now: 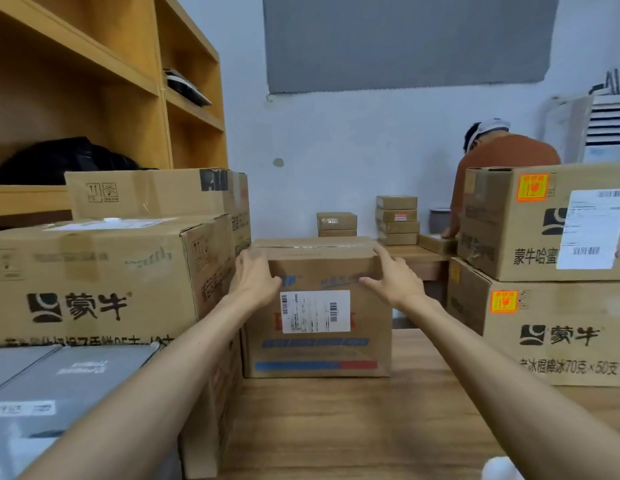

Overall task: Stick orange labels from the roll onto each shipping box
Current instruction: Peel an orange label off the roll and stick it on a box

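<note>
Wooden table (336, 427), shipping box (319, 353) centre, stacked cartons (561, 341) right

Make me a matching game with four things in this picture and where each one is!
Things
1. middle box
2. black bag
3. upper orange label
4. grey boxes

Places
A. on the wooden shelf
B. at the lower left, nearest the camera
C. gripped between the left hand and the right hand
D. on the top right carton

Pairs: 1-C, 2-A, 3-D, 4-B
</note>
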A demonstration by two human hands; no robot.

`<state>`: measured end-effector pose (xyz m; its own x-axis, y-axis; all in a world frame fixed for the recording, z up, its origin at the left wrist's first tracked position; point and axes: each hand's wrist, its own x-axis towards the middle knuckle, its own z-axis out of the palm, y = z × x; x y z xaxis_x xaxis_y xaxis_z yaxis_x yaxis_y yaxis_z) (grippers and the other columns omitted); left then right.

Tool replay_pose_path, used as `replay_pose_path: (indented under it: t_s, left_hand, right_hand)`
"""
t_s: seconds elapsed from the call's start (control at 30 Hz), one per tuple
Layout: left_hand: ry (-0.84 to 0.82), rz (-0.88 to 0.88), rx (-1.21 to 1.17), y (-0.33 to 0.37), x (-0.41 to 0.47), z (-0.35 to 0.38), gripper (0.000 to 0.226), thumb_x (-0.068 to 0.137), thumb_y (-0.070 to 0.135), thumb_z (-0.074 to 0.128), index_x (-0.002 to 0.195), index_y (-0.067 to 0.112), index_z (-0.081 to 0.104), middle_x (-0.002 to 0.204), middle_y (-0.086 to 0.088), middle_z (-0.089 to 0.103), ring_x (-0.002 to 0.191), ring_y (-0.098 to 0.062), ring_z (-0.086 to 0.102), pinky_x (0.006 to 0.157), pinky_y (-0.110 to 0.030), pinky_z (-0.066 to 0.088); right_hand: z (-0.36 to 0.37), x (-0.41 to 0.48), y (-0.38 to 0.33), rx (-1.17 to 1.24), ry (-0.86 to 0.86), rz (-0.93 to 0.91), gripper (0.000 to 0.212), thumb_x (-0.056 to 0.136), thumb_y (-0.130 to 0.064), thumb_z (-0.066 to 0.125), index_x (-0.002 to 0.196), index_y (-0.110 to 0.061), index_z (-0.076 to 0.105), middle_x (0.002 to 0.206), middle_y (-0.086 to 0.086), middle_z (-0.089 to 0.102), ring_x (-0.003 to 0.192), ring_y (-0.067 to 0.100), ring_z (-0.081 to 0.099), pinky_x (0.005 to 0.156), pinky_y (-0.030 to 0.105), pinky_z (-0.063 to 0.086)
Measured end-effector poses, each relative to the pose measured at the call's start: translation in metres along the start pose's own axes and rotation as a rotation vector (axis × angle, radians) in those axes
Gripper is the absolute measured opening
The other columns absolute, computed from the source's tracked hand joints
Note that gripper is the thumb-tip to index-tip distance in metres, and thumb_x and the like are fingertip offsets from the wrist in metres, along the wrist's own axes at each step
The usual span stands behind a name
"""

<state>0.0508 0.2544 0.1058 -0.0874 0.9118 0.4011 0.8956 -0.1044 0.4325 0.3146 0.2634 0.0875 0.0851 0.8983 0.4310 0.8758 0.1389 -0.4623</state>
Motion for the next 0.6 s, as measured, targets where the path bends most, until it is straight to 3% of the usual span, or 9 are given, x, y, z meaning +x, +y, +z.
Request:
replay_pose_path:
  t_s: [0.1,0.33,0.47,0.6]
  left_hand:
    - [-0.036,-0.041,0.019,-0.003,0.005,0.011,0.066,0.097,0.019,0.053,0.157,0.016,0.024,0.162,-0.022,0.008,0.146,-0.042,0.021,0.103,-0.049,0.042]
    - [-0.029,-0.083,0.059,0.002,0.003,0.020,0.057,0.105,0.024,0.048,0.158,0.024,0.025,0.164,-0.028,-0.014,0.148,-0.048,0.016,0.106,-0.052,0.040]
    - [-0.089,-0.054,0.045,0.009,-0.004,0.020,0.058,0.106,0.030,0.046,0.159,0.036,0.021,0.164,-0.025,-0.019,0.147,-0.054,0.015,0.113,-0.056,0.033]
    - [-0.086,-0.013,-0.025,0.019,-0.019,0.025,0.057,0.106,0.033,0.046,0.158,0.037,0.024,0.164,-0.026,-0.014,0.147,-0.054,0.015,0.117,-0.058,0.026]
  right_hand:
    - [0.011,0.005,0.009,0.054,-0.040,-0.005,0.070,0.090,-0.050,0.063,0.145,-0.039,0.021,0.132,0.019,0.054,0.115,0.040,0.056,0.089,0.047,0.047]
    - [0.017,0.005,0.023,0.122,0.040,0.007,0.068,0.090,-0.046,0.066,0.144,-0.039,0.025,0.127,0.017,0.051,0.115,0.040,0.054,0.090,0.044,0.043]
    - [0.007,-0.001,0.038,0.176,0.092,0.026,0.067,0.087,-0.048,0.068,0.139,-0.045,0.027,0.130,0.015,0.052,0.117,0.038,0.052,0.095,0.051,0.044]
    - [-0.008,-0.015,0.052,0.207,0.104,0.039,0.067,0.087,-0.046,0.069,0.139,-0.047,0.028,0.131,0.013,0.053,0.120,0.036,0.051,0.092,0.048,0.044]
